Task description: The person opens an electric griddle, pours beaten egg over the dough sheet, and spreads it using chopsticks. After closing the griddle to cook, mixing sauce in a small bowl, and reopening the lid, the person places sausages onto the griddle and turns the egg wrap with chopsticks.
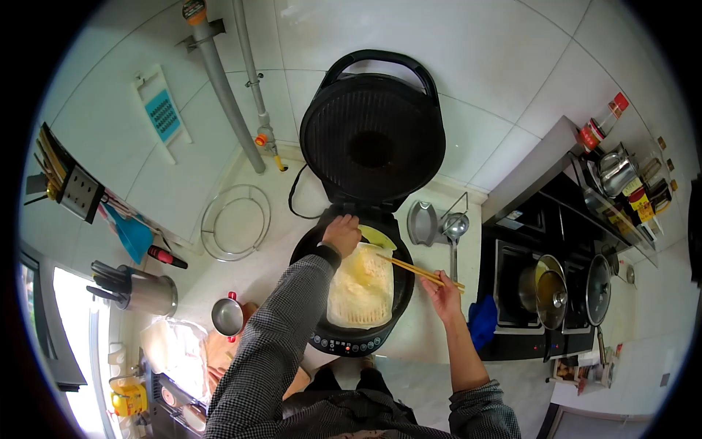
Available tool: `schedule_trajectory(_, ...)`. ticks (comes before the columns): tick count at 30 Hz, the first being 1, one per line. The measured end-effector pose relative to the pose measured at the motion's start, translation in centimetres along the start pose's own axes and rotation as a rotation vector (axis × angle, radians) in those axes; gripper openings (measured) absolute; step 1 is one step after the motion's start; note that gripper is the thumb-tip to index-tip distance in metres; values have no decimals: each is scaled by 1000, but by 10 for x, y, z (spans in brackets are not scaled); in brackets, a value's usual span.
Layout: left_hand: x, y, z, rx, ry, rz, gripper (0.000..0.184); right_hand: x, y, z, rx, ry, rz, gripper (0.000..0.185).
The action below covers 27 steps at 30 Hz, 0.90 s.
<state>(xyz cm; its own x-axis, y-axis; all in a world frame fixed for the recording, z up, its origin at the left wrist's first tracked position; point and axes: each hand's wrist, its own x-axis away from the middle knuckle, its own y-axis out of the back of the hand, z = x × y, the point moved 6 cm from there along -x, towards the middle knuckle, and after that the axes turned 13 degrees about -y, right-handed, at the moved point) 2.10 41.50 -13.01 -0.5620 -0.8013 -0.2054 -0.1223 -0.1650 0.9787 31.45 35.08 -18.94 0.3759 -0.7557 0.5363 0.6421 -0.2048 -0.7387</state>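
A round black electric griddle stands on the counter with its ridged lid raised. On its plate lies a pale, roughly rectangular sheet of dough, with a yellow egg-like patch near its upper part. My left hand is over the far left of the plate, fingers closed at the rim of what looks like a tilted yellow-green bowl; part of it is hidden. From the right, my right hand grips a pair of chopsticks, their tips at the top of the dough.
Right of the griddle are a ladle and a grey rest. Farther right, a pot sits on the stove beside a blue cloth. To the left are a wire rack, a red-handled metal cup and a knife block.
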Motion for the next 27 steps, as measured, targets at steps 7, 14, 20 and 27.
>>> schedule_trajectory(7, 2, 2, -3, 59, -102, -72, 3, 3, -1, 0, -11, 7, -14, 18)
schedule_trajectory(14, 1, 8, -7, -31, -175, -92, 5, 18, -6, 4, 36, 105, -83, 20)
schedule_trajectory(20, 1, 24, -14, -25, -200, -132, 9, 59, -20, 8, 416, 371, -61, 24)
schedule_trajectory(27, 1, 16, -15, -49, -191, -105, 7, 45, -70, -17, 685, 11, 78, 25)
